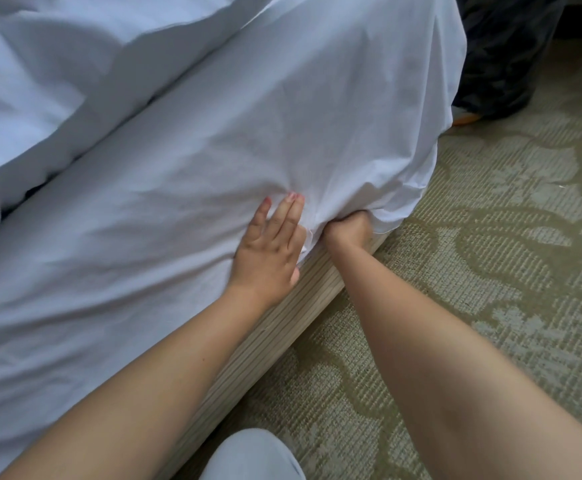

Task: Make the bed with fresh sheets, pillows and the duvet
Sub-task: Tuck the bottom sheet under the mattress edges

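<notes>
At frame centre, the left hand [268,247] presses flat on the sheet [213,150]; the right hand [350,230] has its grip bunching the sheet's edge. Releasing early could untuck the corner.

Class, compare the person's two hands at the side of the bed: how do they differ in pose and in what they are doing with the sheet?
The left hand lies flat on the sheet with fingers straight; the right hand is curled, its fingers hidden under the fabric. The left presses on the side of the mattress; the right is at the sheet's lower edge, above the striped base, seemingly tucking it. Both touch the same white sheet near the bed's corner.
</notes>
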`<state>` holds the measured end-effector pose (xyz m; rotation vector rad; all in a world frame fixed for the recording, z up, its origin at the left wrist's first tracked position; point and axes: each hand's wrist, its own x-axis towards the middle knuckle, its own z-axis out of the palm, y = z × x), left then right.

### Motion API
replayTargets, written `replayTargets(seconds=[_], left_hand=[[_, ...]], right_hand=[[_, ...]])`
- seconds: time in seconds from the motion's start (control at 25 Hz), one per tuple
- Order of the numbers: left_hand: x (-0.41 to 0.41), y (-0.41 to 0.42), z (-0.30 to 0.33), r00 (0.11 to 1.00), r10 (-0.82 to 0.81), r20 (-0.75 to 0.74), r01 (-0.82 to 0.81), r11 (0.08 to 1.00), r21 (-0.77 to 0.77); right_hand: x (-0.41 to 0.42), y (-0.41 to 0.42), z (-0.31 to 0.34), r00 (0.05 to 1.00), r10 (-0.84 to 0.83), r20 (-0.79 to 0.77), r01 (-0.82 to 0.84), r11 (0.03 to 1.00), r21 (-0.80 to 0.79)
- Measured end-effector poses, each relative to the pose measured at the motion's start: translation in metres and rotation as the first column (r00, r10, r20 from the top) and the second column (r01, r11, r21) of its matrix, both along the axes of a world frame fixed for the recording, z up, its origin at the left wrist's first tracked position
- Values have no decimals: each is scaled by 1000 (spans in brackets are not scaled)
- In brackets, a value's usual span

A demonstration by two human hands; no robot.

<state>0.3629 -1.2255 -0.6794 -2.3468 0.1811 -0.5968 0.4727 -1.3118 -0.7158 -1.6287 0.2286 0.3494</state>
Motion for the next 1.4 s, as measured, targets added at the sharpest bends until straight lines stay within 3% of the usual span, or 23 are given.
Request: replayTargets(seconds=[0.2,0.4,0.48,0.6,0.72,0.84,0.96,1.12,1.4], left_hand=[[-1,5,-2,998,51,34,-54,996,71],[10,-2,-7,983,184,-18,-176,963,206],[9,-3,-2,976,213,-47,-196,950,243],[8,-4,9,988,102,-119,-82,984,160],[15,-5,13,998,-46,-49,45,999,-9],[32,-7,10,997,-73,12,73,997,6],[49,-6,4,991,-90,103,90,996,0],[70,-10,-3,980,-116,164,118,993,0],[91,-11,0,987,-103,122,108,994,-32]], right_hand=[[7,-3,-3,994,108,-23,-109,991,-75],[-5,-28,-8,988,153,28,-154,949,273],[-14,-35,-7,990,136,44,-143,950,279],[-18,-42,-8,988,-7,153,-4,998,69],[-9,-48,-2,949,-81,304,118,988,-105],[8,-44,3,883,232,408,-87,935,-343],[20,-41,0,839,392,377,-185,858,-479],[40,-41,-5,726,607,324,-192,631,-752],[72,-29,-9,656,739,155,-351,480,-804]])
